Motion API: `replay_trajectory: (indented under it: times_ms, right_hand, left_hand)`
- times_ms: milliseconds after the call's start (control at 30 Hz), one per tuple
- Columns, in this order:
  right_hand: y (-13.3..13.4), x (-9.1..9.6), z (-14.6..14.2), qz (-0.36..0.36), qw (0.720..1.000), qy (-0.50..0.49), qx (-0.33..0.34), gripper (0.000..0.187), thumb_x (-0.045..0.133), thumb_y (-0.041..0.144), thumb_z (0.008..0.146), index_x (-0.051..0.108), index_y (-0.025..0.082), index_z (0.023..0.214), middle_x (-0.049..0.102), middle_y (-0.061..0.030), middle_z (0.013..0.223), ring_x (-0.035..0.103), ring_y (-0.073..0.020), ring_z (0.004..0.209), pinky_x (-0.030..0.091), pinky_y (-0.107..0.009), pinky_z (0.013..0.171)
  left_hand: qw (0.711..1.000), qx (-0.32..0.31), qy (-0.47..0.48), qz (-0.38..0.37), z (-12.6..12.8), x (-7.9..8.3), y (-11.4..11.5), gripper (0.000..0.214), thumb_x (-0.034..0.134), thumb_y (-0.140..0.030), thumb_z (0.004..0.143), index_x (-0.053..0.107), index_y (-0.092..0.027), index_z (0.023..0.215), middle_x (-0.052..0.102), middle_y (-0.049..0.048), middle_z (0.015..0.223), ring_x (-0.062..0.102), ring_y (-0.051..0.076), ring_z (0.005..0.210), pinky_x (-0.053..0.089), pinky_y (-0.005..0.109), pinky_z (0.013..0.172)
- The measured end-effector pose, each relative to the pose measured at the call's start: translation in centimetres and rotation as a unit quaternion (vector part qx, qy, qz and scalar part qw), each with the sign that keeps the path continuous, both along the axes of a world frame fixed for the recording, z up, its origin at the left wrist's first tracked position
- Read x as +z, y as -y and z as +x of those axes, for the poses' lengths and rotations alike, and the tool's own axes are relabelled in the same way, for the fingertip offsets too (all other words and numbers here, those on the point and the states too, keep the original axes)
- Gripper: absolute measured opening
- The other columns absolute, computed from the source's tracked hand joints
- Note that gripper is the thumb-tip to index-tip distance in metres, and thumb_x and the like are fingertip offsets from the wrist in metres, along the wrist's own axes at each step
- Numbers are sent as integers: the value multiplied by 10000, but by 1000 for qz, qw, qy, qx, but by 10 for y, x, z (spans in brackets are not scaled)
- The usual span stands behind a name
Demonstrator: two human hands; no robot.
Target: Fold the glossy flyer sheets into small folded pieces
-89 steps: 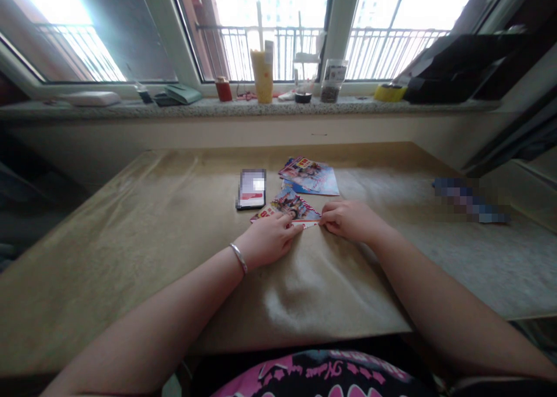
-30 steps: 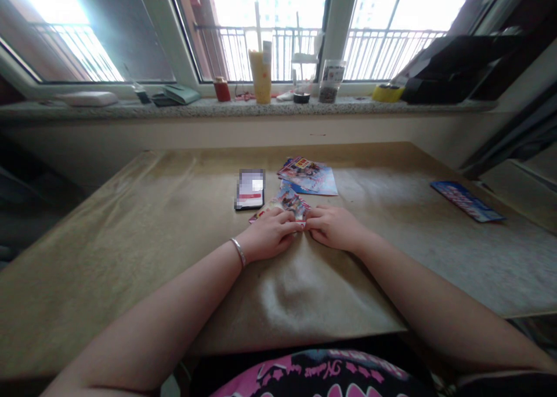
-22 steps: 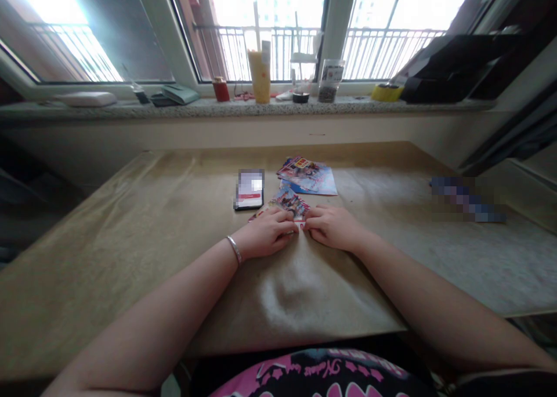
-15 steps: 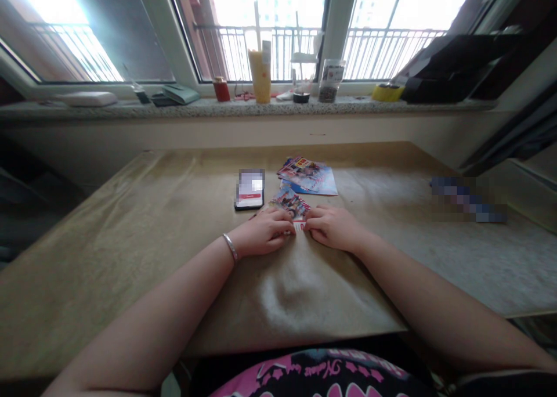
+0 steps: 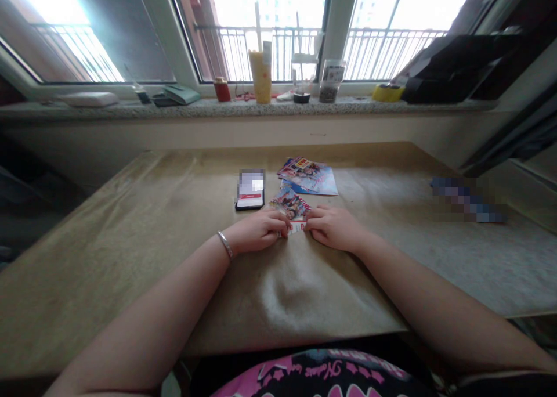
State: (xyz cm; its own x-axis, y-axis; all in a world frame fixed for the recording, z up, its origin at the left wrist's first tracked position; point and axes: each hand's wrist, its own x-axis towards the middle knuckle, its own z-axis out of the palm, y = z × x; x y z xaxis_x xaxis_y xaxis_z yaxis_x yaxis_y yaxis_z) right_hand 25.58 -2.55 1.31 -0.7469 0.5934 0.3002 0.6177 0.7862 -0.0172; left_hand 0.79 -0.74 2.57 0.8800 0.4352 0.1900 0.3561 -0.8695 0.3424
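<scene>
While partly under left hand [image 5: 256, 234], leaflet [image 5: 290, 206].

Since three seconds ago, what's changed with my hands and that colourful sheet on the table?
The right hand slid left toward the left hand, so both now pinch the colourful sheet close together at its near edge. Less of the sheet shows, as if folded narrower. Nothing was let go. The phone, the leaflets behind it and the table stayed put.
</scene>
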Motion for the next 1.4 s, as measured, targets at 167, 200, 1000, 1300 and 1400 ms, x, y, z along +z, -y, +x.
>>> replay_trajectory:
  times_ms: [167,200,1000,1300,1400]
  right_hand:
    - [2,2,-1,0,1000,-2,0,231,495,168,845,698,228,938,667,-50,946,570,-184,857,414,-280,720]
    - [2,2,-1,0,1000,-2,-1,229,497,167,844,698,228,936,667,-50,946,569,-182,853,413,-279,717]
    - [1,2,0,-5,1000,-4,-6,231,494,173,847,704,232,925,669,-49,944,558,-184,840,405,-283,704]
    - [1,0,1,-10,1000,-7,-3,222,502,167,834,702,230,907,667,-47,954,567,-180,845,412,-279,709]
    - [1,1,1,-15,1000,-7,1,229,497,162,836,702,228,914,668,-50,958,567,-176,845,413,-277,712]
  left_hand:
    - [1000,-7,10,-7,-2,-1,-2,289,445,-18,803,681,-177,855,639,54,1061,554,177,1057,413,314,978]
    - [1000,-9,11,-6,-2,-1,-2,287,446,-15,800,681,-175,841,641,53,1055,559,174,1047,418,310,971]
    - [999,9,-40,-1,-10,10,4,298,473,-6,755,707,-186,720,682,21,960,606,138,933,464,250,890]
    - [996,26,-81,7,-17,20,5,308,500,-17,724,732,-219,739,703,-6,924,632,130,886,464,222,856]
    - [991,59,-118,23,-20,28,9,335,485,-21,704,733,-237,765,715,-27,916,638,141,873,469,232,829]
